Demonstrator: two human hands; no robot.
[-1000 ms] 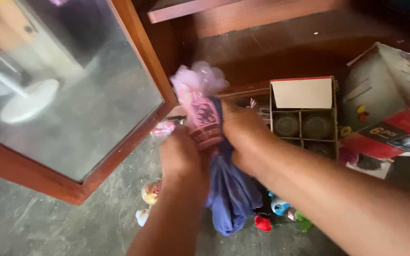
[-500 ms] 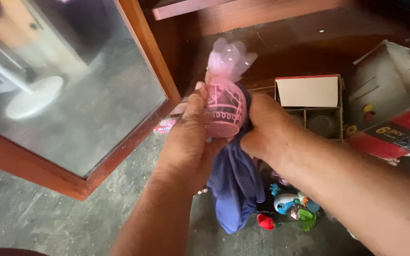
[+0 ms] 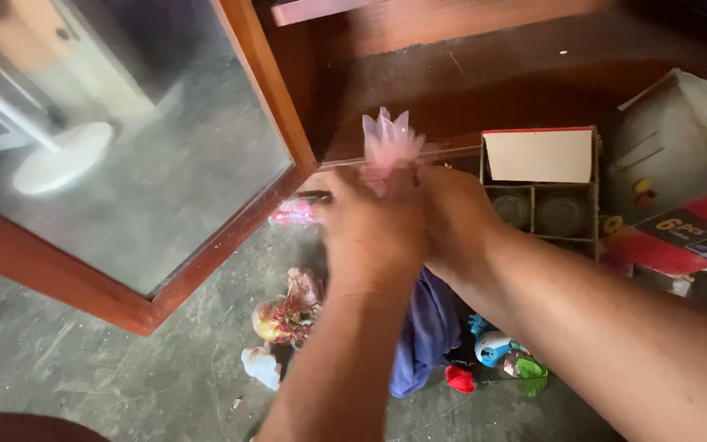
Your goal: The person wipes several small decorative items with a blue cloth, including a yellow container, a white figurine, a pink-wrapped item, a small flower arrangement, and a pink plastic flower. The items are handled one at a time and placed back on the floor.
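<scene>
My left hand (image 3: 370, 233) wraps around a small pink basket-shaped trinket, of which only the pink tulle top (image 3: 389, 141) shows above my fingers. Pressed against it from the right, my right hand (image 3: 452, 221) grips a blue cloth (image 3: 427, 327) that hangs down below both hands. The trinket's body is hidden by my hands. Both hands are held in front of an open wooden cabinet.
A glass cabinet door (image 3: 137, 155) with a wooden frame stands open at left. A divided cardboard box of jars (image 3: 540, 184) and a red-and-white carton (image 3: 681, 188) sit at right. Small ornaments (image 3: 284, 315), a blue-and-white figurine (image 3: 494, 348) and a red flower (image 3: 456, 378) lie on the concrete floor.
My left hand has slid up over the pink trinket and now covers its body. The hands have shifted slightly right, revealing more ornaments on the floor below.
</scene>
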